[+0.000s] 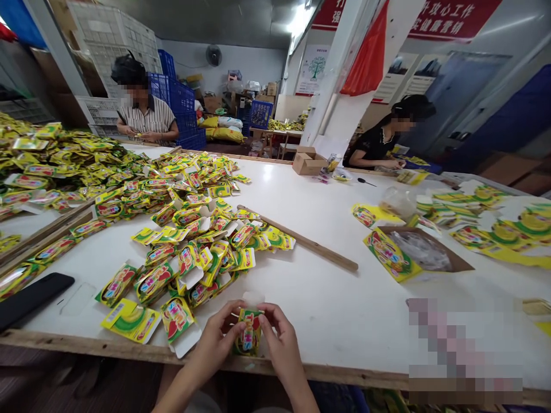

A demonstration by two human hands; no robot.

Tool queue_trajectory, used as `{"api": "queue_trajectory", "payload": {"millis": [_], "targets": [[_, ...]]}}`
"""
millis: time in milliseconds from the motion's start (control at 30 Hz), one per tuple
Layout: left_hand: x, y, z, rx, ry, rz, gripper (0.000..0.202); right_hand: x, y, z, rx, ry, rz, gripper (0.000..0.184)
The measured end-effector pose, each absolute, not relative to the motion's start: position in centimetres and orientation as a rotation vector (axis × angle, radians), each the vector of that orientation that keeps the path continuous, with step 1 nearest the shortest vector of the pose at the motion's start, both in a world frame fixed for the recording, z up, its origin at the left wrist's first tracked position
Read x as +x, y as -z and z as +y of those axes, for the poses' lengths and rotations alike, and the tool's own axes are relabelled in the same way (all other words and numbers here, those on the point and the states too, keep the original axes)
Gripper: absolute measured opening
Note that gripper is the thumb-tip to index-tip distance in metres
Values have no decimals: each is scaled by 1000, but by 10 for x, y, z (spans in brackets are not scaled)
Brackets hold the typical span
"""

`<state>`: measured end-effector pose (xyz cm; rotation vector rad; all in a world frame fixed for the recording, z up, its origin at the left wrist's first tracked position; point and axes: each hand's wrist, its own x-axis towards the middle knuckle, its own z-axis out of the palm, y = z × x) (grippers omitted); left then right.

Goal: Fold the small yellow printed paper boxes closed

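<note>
Both my hands grip one small yellow and green printed carton (248, 332) at the near edge of the white table (344, 298). My left hand (217, 339) pinches its left side and my right hand (280, 339) pinches its right side, fingers closed on it. The carton stands upright with its white top flap raised. Just left of my hands lies a big heap of the same cartons (189, 241), some flat, some partly folded.
A long wooden stick (297, 238) lies across the table's middle. A black phone (32, 297) rests at the near left. A brown tray with clear bags (424, 249) and flat cartons lie right. Two other people work at the far side, by a cardboard box (307, 162).
</note>
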<state>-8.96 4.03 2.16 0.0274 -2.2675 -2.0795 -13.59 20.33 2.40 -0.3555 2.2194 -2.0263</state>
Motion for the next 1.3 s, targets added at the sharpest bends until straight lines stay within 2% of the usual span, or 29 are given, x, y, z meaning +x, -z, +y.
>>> {"api": "queue_trajectory", "payload": {"millis": [200,333,500,800,1100,1300], "targets": [[-102,-28,36,32,2090,-2180,21,-146,-26,197,-485,2019,2257,20],[-107,-27,39,59,2199,-1971,32,-144,-23,194,-383,2158,2204,22],[-107,-31,36,-24,2008,-2147,17,-141,-31,196,-541,2008,2279,17],[-101,-40,45,91,1823,-2221,16,-136,-42,190,-510,1935,2434,17],[-112,-46,53,220,1870,-2170,21,-147,-51,186,-491,1830,2485,26],[-107,-35,48,198,1997,-2150,23,-146,-43,192,-537,1844,2457,17]]}}
